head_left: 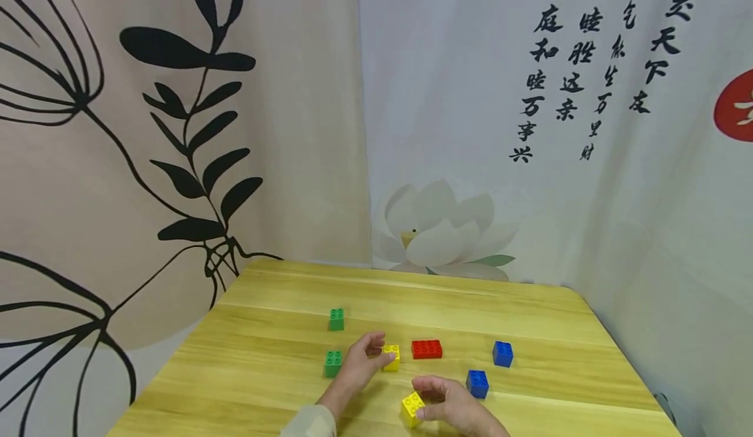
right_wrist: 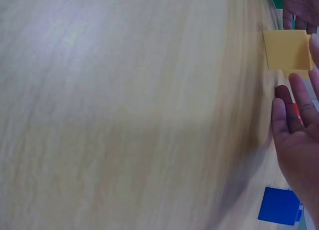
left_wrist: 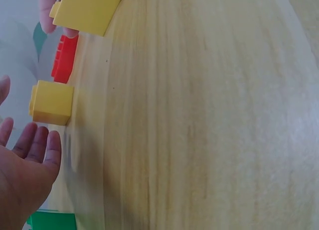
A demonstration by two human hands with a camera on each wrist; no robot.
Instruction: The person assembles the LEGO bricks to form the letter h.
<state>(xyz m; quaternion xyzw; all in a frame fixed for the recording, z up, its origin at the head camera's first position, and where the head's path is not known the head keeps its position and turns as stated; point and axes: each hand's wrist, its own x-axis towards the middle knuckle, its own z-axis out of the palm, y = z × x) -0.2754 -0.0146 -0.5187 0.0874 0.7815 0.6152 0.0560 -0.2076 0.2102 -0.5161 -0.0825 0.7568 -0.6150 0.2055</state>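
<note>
Beside a yellow brick (head_left: 392, 358) near the middle of the table is my left hand (head_left: 366, 360). Its fingers are parted, and the left wrist view shows the brick (left_wrist: 53, 103) just past the fingertips. Closer to me, my right hand (head_left: 451, 403) is beside a second yellow brick (head_left: 412, 409), set at an angle. Its thumb tip overlaps that brick in the head view. In the right wrist view, the loosely bent fingers (right_wrist: 294, 108) lie beside this brick (right_wrist: 287, 50) with a gap between.
A red brick (head_left: 426, 349) lies between and beyond my hands. Two blue bricks, one nearer (head_left: 477, 383) and one farther (head_left: 502, 354), sit on the right. Two green bricks, the near one (head_left: 333, 364) and the far one (head_left: 336, 319), are on the left of the wooden table (head_left: 265, 332). A printed curtain (head_left: 306, 130) hangs behind.
</note>
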